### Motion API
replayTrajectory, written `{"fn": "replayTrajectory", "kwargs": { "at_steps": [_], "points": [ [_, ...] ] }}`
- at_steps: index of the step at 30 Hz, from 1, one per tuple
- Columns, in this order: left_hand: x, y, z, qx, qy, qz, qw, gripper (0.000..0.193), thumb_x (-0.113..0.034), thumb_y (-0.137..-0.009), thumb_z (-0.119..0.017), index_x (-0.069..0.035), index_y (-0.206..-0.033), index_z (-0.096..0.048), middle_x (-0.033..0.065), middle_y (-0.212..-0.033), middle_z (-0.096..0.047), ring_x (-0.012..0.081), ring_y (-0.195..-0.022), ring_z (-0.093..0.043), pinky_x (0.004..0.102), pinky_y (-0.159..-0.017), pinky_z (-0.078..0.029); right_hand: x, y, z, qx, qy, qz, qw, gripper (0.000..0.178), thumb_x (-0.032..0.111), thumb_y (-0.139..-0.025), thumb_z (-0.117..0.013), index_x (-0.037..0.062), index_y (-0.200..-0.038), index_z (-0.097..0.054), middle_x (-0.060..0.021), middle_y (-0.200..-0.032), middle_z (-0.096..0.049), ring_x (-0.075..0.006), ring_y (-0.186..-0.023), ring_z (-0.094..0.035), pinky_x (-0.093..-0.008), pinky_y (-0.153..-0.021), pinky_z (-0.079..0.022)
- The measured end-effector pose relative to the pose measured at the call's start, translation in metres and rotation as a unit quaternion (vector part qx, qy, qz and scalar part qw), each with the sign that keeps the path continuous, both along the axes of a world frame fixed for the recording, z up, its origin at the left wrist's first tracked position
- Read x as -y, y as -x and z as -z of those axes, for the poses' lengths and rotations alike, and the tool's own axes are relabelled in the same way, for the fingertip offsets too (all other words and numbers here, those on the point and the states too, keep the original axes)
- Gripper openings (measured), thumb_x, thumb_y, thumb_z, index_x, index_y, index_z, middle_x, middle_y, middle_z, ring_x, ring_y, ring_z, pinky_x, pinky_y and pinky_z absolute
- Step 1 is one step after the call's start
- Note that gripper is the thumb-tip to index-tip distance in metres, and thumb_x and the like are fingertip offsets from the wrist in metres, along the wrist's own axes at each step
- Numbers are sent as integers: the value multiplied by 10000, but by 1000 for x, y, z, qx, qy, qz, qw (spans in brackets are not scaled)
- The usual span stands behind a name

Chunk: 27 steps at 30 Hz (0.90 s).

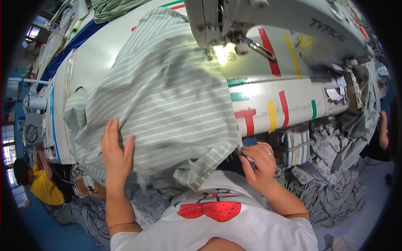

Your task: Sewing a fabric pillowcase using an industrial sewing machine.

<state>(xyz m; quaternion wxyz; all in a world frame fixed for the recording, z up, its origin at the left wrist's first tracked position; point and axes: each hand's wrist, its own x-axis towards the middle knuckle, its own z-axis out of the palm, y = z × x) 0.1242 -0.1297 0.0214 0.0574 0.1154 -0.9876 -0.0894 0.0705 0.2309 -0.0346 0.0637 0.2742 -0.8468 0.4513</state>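
A large grey-green fabric with white stripes point(167, 96) is spread over the sewing machine bed and hangs off its front edge. Its far right part lies by the needle area of the sewing machine point(209, 25), under a lit lamp. My left hand point(117, 152) rests on the fabric's near left part, fingers stretched out and open. At the fabric's near right corner my right hand point(260, 165), with a ring on it, is closed in a pinch on the edge. Exactly what lies between those fingertips is partly hidden. A folded corner of the cloth hangs between my hands.
Coloured tape strips point(272, 116) and a ruler scale mark the machine bed at right. Heaped grey cloth point(331, 188) lies at the right, beside a folded striped bundle point(296, 146). Another person in yellow point(46, 186) is at far left. Green striped cloth point(113, 9) lies at the back.
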Motion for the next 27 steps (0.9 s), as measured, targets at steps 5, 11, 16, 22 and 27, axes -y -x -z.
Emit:
{"fn": "replayTrajectory", "kwargs": {
  "at_steps": [5, 11, 16, 22, 27],
  "points": [
    [66, -16, 21, -47, 78, 5, 996, 577, -183, -866, -642, -63, -1388, -427, 224, -1423, -401, 389, -1320, -359, 491, -1099, -251, 3, -33, 27, 214, 13, 8, 977, 316, 54, -709, -746, 20, -990, -604, -125, -898, -643, -296, -780, -610, -389, -735, -466],
    [-31, -16, -11, -174, -59, 65, 981, 519, -191, -791, -729, -7, -1225, -511, 203, -1201, -533, 369, -1109, -531, 440, -942, -437, 30, -17, 51, 272, 146, 90, 947, 326, 94, -788, -733, -4, -1058, -580, -81, -920, -619, -219, -823, -595, -335, -751, -468],
    [-126, -79, 24, -70, -150, 182, 969, 514, -165, -697, -774, -1, -1123, -539, 179, -1044, -567, 354, -939, -563, 442, -844, -457, 44, -60, 24, 442, 276, -1, 853, 222, 121, -860, -687, -17, -1017, -614, -48, -994, -603, -151, -907, -561, -318, -816, -448],
    [-92, -106, 28, -14, -571, -43, 820, 235, -75, -889, -608, 1, -1110, -587, 80, -1023, -661, 166, -866, -628, 307, -786, -499, 31, -31, 65, 268, 182, -13, 946, 162, 148, -903, -640, -10, -878, -668, -12, -968, -612, -96, -847, -557, -262, -777, -433],
    [-38, -100, -8, -102, -677, -105, 721, 239, -127, -939, -548, 4, -1132, -599, 43, -1051, -657, 94, -921, -605, 249, -832, -475, 39, -11, 71, 385, 195, -85, 898, 200, 165, -925, -612, -5, -841, -677, -1, -865, -644, -82, -762, -558, -225, -731, -420]
  ]
}}
